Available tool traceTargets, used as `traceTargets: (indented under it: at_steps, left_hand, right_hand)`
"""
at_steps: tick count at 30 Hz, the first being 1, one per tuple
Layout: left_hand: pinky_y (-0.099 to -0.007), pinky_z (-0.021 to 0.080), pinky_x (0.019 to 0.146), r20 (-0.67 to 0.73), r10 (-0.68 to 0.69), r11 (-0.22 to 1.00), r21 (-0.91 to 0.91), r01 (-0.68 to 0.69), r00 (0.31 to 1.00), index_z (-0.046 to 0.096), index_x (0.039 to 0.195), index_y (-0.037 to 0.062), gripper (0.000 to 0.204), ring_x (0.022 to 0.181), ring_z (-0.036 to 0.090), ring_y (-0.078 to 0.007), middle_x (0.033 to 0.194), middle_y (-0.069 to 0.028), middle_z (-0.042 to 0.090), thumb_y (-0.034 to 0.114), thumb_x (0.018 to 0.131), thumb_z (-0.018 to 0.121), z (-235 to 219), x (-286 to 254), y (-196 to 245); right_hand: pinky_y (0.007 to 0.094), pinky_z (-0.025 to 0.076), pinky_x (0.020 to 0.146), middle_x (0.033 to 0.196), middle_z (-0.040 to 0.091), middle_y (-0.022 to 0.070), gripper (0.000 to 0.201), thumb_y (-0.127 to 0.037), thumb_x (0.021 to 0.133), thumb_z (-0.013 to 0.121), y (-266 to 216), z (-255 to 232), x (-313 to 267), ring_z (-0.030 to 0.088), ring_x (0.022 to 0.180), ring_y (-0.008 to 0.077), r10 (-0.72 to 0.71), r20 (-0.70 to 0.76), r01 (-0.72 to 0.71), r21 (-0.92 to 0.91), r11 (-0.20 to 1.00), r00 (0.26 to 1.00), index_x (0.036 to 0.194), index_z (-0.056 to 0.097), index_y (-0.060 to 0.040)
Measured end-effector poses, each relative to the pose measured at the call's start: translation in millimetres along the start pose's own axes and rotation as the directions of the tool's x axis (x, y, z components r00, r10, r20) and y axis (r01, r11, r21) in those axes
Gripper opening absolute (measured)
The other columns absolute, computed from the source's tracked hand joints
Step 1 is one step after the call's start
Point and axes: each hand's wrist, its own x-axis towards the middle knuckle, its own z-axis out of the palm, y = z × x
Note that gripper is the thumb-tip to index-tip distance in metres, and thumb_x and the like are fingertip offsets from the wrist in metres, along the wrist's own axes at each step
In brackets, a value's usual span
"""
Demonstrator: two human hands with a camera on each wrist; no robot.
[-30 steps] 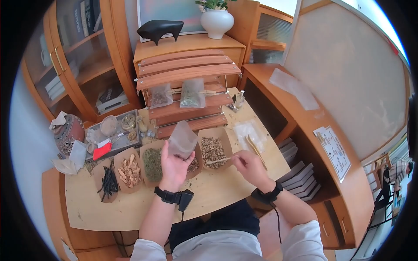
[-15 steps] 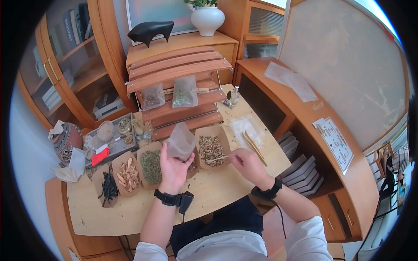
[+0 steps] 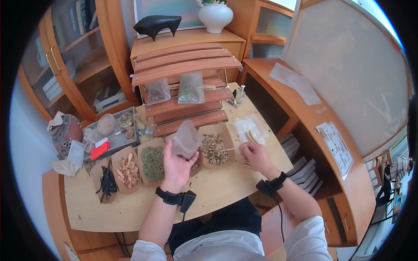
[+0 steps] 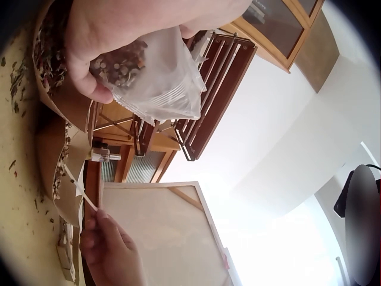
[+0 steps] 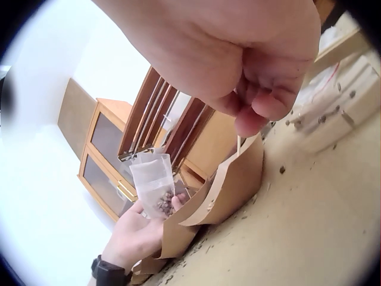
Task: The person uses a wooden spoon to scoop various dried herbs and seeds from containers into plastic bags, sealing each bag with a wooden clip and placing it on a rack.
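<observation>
Head view: the right hand [image 3: 257,160] has moved right since the earlier picture, hiding more of the gold tongs. Its fingers pinch a thin stick [image 3: 230,149] over a paper tray [image 3: 226,134]. The left hand [image 3: 176,172] still curls round a cloudy bag [image 3: 187,138] beside it.

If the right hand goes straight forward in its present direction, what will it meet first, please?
Most likely the wall of the rightmost brown paper tray, just ahead of the right hand; whether it would pass above the rim is unclear.
</observation>
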Motion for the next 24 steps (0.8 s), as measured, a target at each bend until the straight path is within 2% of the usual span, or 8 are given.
traceTargets:
  at_steps: [2, 11, 20, 23, 24]
  left_hand:
    - [-0.0459, 0.043, 0.099, 0.006, -0.001, 1.000, -0.008, 0.001, 1.000, 0.042, 0.140, 0.0117, 0.061, 0.124, 0.046, -0.0260, 0.140, -0.0105, 0.046, 0.052, 0.096, 0.052, -2, 0, -1]
    - [-0.0452, 0.043, 0.099, -0.007, 0.003, 1.000, -0.003, -0.003, 1.000, 0.042, 0.139, 0.0101, 0.061, 0.122, 0.047, -0.0255, 0.138, -0.0111, 0.047, 0.052, 0.096, 0.052, 0, 0, -1]
    - [-0.0451, 0.043, 0.098, -0.011, -0.002, 1.000, -0.007, 0.002, 1.000, 0.042, 0.139, 0.0098, 0.062, 0.122, 0.047, -0.0258, 0.137, -0.0110, 0.047, 0.053, 0.095, 0.053, -2, 1, -2]
    - [-0.0450, 0.043, 0.099, -0.006, -0.007, 1.000, -0.009, 0.007, 1.000, 0.042, 0.139, 0.0097, 0.062, 0.122, 0.047, -0.0257, 0.137, -0.0111, 0.047, 0.053, 0.095, 0.054, -3, 1, -1]
    - [-0.0450, 0.043, 0.099, -0.002, -0.011, 1.000, -0.012, 0.011, 1.000, 0.042, 0.139, 0.0097, 0.063, 0.123, 0.047, -0.0257, 0.137, -0.0111, 0.047, 0.053, 0.095, 0.054, -5, 2, -2]
  right_hand:
    - [0.0252, 0.047, 0.056, 0.071, 0.062, 0.0013, 0.026, -0.020, 0.100, 0.054, -1, 6, -3, 0.057, 0.058, 0.0080, 0.084, 0.078, -0.090, 0.080, 0.993, 0.993, 0.092, 0.067, 0.0022]
    - [0.0231, 0.043, 0.051, 0.072, 0.060, 0.0005, 0.022, -0.018, 0.099, 0.055, -13, 9, -2, 0.056, 0.057, 0.0082, 0.303, 0.206, -0.339, 0.173, 0.925, 0.931, 0.085, 0.064, -0.0026]
    - [0.0227, 0.043, 0.052, 0.076, 0.059, 0.0005, 0.020, -0.016, 0.100, 0.052, -12, 4, 3, 0.055, 0.062, 0.0083, 0.367, 0.294, -0.457, 0.352, 0.817, 0.883, 0.095, 0.064, -0.0012]
    - [0.0228, 0.044, 0.053, 0.076, 0.059, 0.0008, 0.021, -0.016, 0.100, 0.052, -24, -3, 5, 0.054, 0.061, 0.0085, 0.376, 0.305, -0.478, 0.416, 0.774, 0.875, 0.096, 0.064, -0.0003]
    - [0.0228, 0.044, 0.054, 0.076, 0.059, 0.0008, 0.021, -0.017, 0.100, 0.052, -28, -6, 7, 0.054, 0.061, 0.0086, 0.356, 0.285, -0.449, 0.410, 0.794, 0.890, 0.095, 0.064, -0.0001]
